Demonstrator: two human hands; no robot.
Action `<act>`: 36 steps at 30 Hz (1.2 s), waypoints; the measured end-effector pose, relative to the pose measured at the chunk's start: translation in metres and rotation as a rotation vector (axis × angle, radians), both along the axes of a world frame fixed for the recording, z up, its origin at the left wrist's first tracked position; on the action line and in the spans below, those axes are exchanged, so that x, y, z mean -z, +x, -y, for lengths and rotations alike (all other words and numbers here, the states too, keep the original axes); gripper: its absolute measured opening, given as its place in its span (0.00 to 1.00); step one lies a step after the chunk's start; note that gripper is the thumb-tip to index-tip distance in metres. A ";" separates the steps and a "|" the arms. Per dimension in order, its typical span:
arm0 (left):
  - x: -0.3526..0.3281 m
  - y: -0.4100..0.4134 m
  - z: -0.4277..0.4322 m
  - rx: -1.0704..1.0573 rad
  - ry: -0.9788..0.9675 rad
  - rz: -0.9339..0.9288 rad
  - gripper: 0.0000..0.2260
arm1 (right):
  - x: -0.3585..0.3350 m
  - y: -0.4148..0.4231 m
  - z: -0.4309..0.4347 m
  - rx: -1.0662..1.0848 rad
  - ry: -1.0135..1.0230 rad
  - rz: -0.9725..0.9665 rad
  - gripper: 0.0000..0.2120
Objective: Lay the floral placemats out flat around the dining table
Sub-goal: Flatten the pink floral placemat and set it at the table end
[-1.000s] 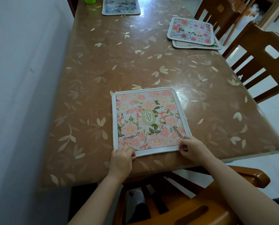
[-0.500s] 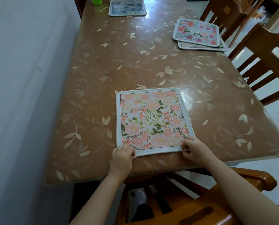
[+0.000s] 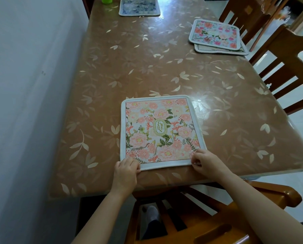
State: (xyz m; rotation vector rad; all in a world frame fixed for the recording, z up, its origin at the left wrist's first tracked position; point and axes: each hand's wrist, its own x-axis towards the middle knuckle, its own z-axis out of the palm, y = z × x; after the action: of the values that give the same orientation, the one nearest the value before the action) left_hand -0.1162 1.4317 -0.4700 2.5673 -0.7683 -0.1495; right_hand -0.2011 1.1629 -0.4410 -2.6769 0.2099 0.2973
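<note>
Grip unchanged: left hand (image 3: pixel 127 170), right hand (image 3: pixel 206 162) pinching placemat (image 3: pixel 157 131)

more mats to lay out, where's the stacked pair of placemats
Head view: the stacked pair lies far right on the table, beside a wooden chair, beyond the pink placemat.

Pink placemat (image 3: pixel 160 131) lies flat nearest, seemingly stacked pair (image 3: pixel 215 35) right, blue placemat (image 3: pixel 139 6) beyond.

Left hand (image 3: pixel 127 170), right hand (image 3: pixel 206 162) — curled, seemingly pinching.
</note>
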 end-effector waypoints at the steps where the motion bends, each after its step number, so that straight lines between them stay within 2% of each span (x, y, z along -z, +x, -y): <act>1: 0.000 0.000 -0.004 -0.004 0.000 -0.003 0.11 | 0.000 0.001 -0.002 -0.013 0.001 -0.003 0.03; 12: 0.002 -0.003 -0.008 -0.048 -0.038 -0.047 0.08 | 0.003 -0.003 0.003 0.007 -0.028 0.029 0.02; 36: 0.004 -0.005 -0.006 -0.016 -0.036 -0.013 0.10 | 0.008 -0.006 0.000 0.029 -0.033 0.010 0.03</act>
State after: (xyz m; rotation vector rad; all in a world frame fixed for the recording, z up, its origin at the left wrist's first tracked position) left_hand -0.1213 1.4375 -0.4741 2.5354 -0.7393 -0.1456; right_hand -0.2071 1.1630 -0.4493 -2.7049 0.2521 0.2735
